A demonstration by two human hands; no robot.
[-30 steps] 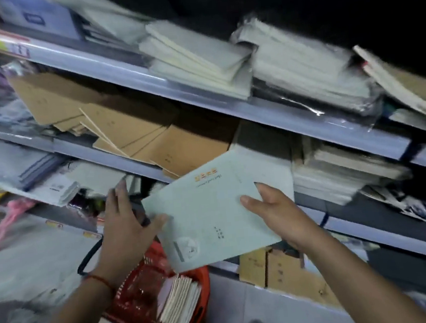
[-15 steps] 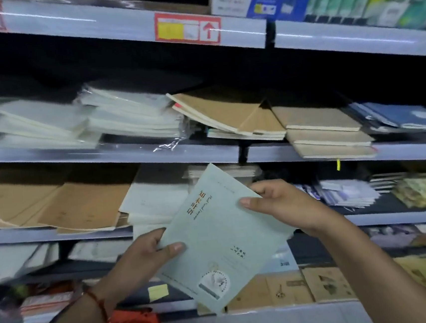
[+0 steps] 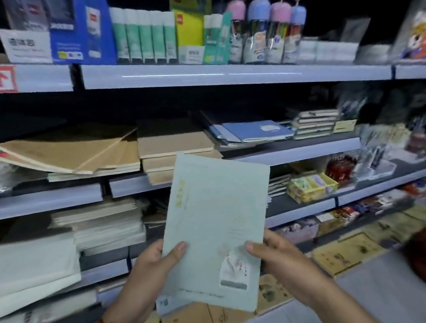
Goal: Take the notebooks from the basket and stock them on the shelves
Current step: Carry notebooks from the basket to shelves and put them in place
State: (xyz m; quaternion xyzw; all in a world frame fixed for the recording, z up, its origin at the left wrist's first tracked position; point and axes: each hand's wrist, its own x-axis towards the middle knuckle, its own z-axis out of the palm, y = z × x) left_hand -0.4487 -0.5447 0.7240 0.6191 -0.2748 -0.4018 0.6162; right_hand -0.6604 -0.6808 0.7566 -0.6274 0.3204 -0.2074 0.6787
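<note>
Store shelves hold stationery in dim light, with tan notebooks stacked on the middle level and pale ones below. In front of them, a pale green notebook stands nearly upright, held at its lower edge. The left hand and right hand each grasp one side, thumbs on the cover.

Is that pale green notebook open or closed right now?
Closed. The pale green notebook shows only its front cover, no inside pages; the left hand and right hand grip its lower edges.
</note>
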